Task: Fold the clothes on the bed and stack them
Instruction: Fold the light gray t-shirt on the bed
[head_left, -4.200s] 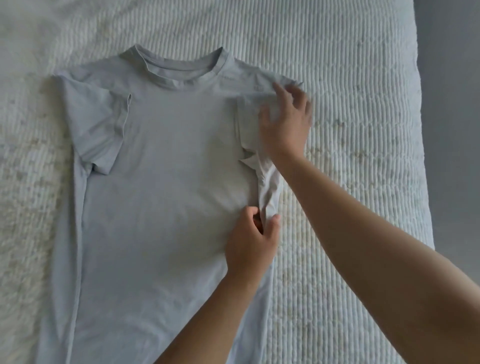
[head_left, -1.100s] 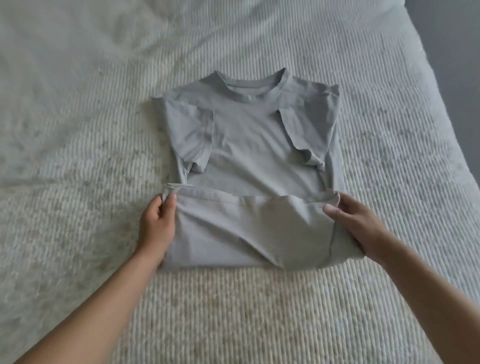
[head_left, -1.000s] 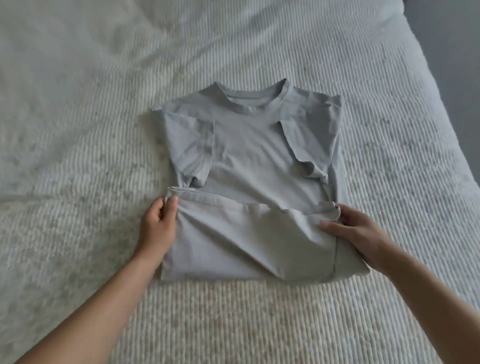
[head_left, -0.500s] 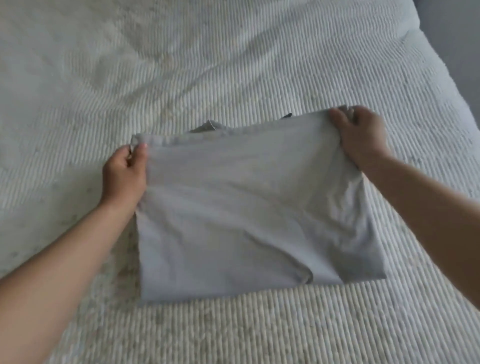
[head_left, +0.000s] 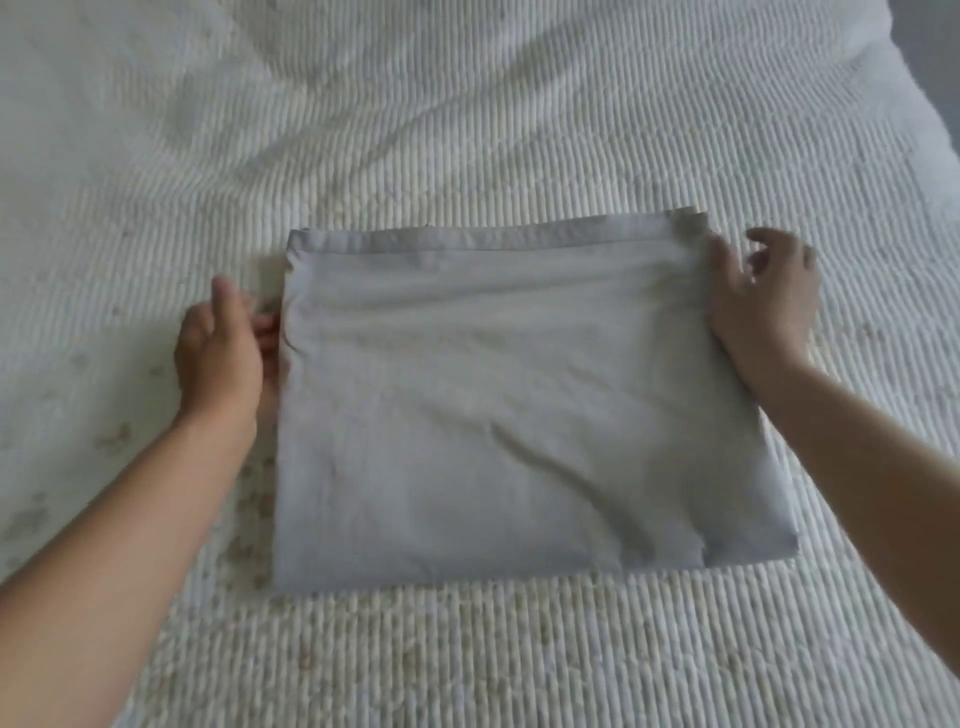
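A light grey T-shirt (head_left: 498, 415) lies folded into a near-square on the white ribbed bedspread (head_left: 467, 130), its hem edge along the far side. My left hand (head_left: 223, 353) hovers beside the shirt's left edge, fingers relaxed and holding nothing. My right hand (head_left: 763, 296) is at the far right corner of the shirt, fingers loosely spread, its thumb side touching the cloth. The collar and sleeves are hidden inside the fold.
The bedspread stretches all around the shirt, wrinkled toward the far side. The bed's right edge (head_left: 935, 104) shows at the top right, with a grey floor beyond it. No other clothes are in view.
Both hands carried the shirt's lower half up over the collar and sleeves, laid it flat, and let go of the hem corners. The hands now sit beside the folded shirt.
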